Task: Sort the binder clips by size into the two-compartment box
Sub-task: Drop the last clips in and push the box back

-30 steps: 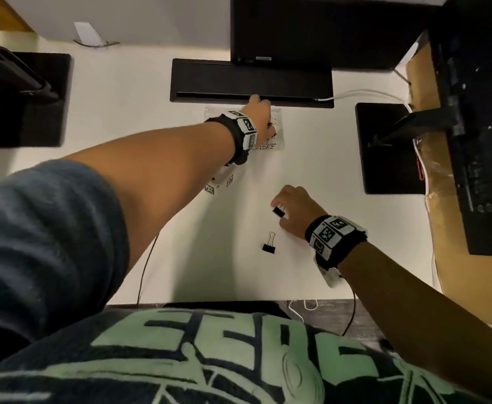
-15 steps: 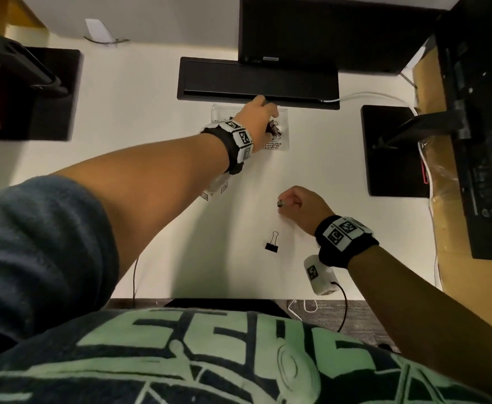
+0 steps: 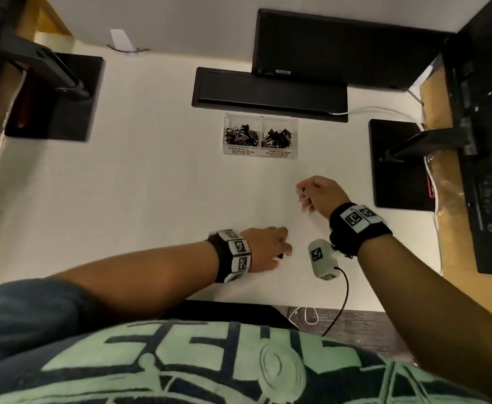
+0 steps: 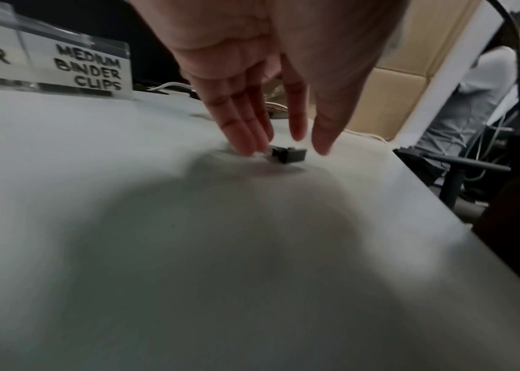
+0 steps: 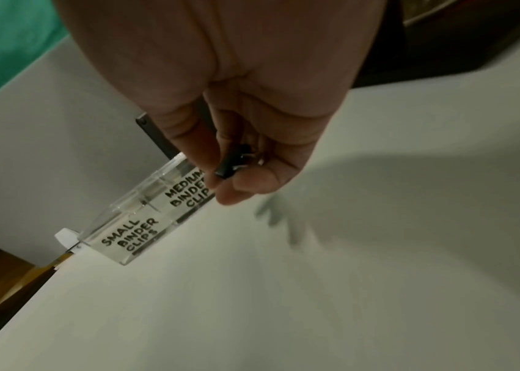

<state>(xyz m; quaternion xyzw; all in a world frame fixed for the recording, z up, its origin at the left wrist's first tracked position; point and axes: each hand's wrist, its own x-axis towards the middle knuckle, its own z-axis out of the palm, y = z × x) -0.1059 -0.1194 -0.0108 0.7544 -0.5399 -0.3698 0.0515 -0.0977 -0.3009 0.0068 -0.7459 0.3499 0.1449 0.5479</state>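
A clear two-compartment box (image 3: 261, 154) stands at the back of the white table; several black clips fill its left half, labelled SMALL, and its right half, labelled MEDIUM. The box's labelled front (image 4: 77, 67) (image 5: 144, 223) shows in both wrist views. One black binder clip (image 4: 288, 154) (image 3: 280, 256) lies on the table near the front edge. My left hand (image 4: 287, 148) (image 3: 282, 249) reaches down over it, straight fingers and thumb on either side, fingertips (image 4: 252, 148) at its wire handle. My right hand (image 3: 301, 193) (image 5: 229, 180) pinches another black binder clip (image 5: 229, 163) above the table, short of the box.
A black monitor base (image 3: 268, 91) sits just behind the box. Black stand plates lie at far left (image 3: 55, 97) and far right (image 3: 399, 164). A white cable (image 3: 379, 110) runs at the back right. The table's front edge (image 3: 239, 303) is near my body.
My left hand has come back from the box to the clip lying near the front edge. My right hand has lifted its clip off the table and moved it towards the box.
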